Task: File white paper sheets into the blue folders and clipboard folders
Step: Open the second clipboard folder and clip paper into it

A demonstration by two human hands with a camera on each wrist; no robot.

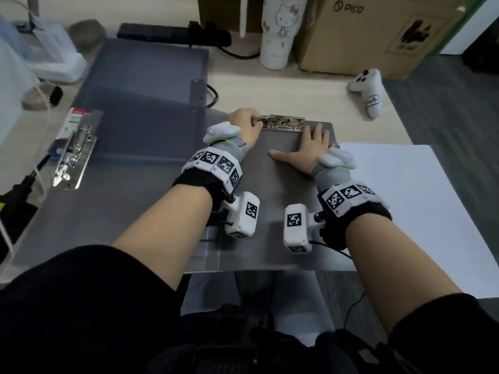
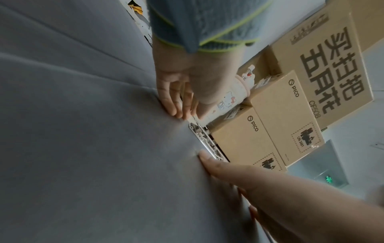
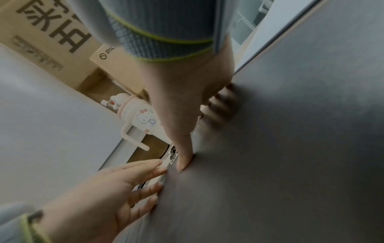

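Desk point(image 1: 270, 85); left hand point(image 1: 247, 125) at clip point(image 1: 282, 122); right hand point(image 1: 307, 147) flat

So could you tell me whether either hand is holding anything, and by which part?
The left hand grips the clipboard's metal clip at its left end; the right hand lies flat on the clipboard.

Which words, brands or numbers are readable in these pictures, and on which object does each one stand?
"PICO": cardboard box, also two boxes.
"CF508", under large Chinese characters: top box.
"UN 3481": box label.
Red-and-white package print: too blurred.
Wrist markers: patterns, no words.
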